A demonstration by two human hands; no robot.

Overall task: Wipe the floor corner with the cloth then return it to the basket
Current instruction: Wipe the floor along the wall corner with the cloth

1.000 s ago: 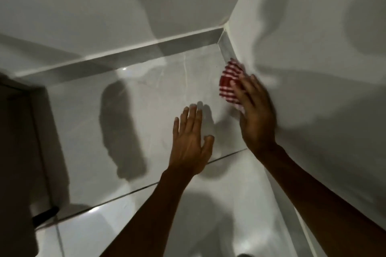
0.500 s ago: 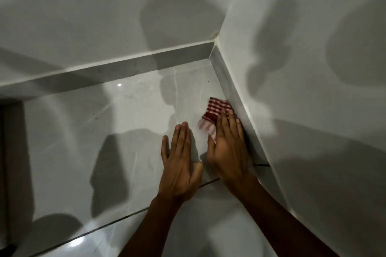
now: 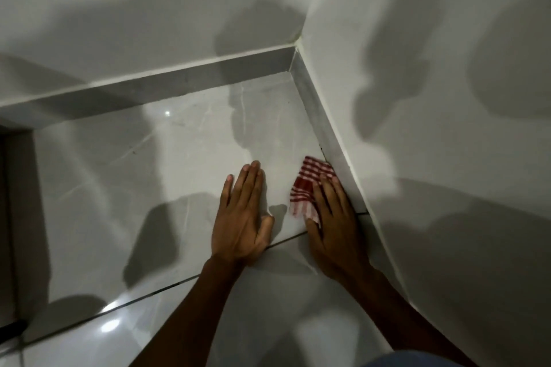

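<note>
A red-and-white checked cloth (image 3: 308, 188) lies on the glossy grey floor tile against the right skirting. My right hand (image 3: 335, 223) lies flat on top of it, fingers pointing toward the corner, and covers its near part. My left hand (image 3: 243, 217) rests palm-down on the tile just left of the cloth, fingers together, holding nothing. The floor corner (image 3: 290, 73) is further back, where the two skirtings meet. No basket is in view.
White walls rise behind and to the right, with a grey skirting (image 3: 167, 85) along their base. A dark door frame (image 3: 9, 217) stands at the left edge. A dark grout line (image 3: 167, 287) crosses the floor under my forearms.
My right hand has brought the cloth down off the right wall's base onto the floor and drawn it back from the corner. My left hand has settled flat on the tile.
</note>
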